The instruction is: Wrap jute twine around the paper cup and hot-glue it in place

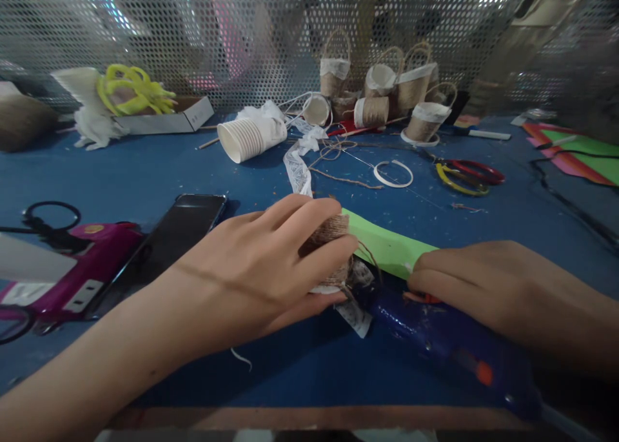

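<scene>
My left hand (285, 255) is curled around a small cup wrapped in brown twine (333, 232), gripping it near the middle of the table. A loose end of twine and a bit of white lace (355, 316) hang by the cup. My right hand (474, 287) is closed at the trigger side of a dark blue hot glue gun (430, 339); its handle is hidden behind the fingers. The gun's nozzle points left, close to the cup, though its tip is hard to make out. Beneath both hands' far side lies a light green paper strip (387, 239).
On the left are a black phone (178, 229) and a magenta power strip (91, 268). Behind stand stacked paper cups (242, 139), several twine-covered little baskets (425, 122), scissors (464, 174) and a white ring (394, 174). A perforated metal screen (271, 42) closes off the back.
</scene>
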`<state>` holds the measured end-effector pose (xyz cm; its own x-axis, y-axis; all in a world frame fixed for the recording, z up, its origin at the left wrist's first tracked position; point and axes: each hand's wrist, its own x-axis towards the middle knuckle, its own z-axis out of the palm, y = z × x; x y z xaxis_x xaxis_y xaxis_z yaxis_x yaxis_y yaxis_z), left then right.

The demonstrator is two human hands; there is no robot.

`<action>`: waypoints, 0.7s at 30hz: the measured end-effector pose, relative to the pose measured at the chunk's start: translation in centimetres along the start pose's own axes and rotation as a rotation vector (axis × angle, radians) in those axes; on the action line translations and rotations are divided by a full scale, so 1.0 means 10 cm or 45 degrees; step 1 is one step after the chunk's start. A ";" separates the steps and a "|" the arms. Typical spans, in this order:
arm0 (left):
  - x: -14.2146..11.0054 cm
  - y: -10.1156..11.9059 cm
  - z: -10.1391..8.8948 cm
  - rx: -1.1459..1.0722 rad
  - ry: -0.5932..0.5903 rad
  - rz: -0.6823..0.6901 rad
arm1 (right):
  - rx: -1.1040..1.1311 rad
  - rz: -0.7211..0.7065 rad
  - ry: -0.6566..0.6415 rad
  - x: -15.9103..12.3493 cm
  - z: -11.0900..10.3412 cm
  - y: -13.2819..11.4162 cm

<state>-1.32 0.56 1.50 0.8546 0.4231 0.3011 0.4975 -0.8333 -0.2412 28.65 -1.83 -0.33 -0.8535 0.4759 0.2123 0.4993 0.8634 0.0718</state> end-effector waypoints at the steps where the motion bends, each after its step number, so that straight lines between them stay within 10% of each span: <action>1: 0.00 0.00 -0.01 -0.004 -0.020 -0.007 | 0.000 -0.001 0.011 0.00 0.00 0.00; 21: 0.01 -0.01 0.00 -0.006 0.016 0.011 | 0.003 0.042 -0.050 -0.03 0.01 0.00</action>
<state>-1.25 0.67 1.58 0.8570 0.4115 0.3103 0.4893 -0.8386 -0.2393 28.93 -1.96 -0.48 -0.8419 0.5102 0.1759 0.5268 0.8477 0.0628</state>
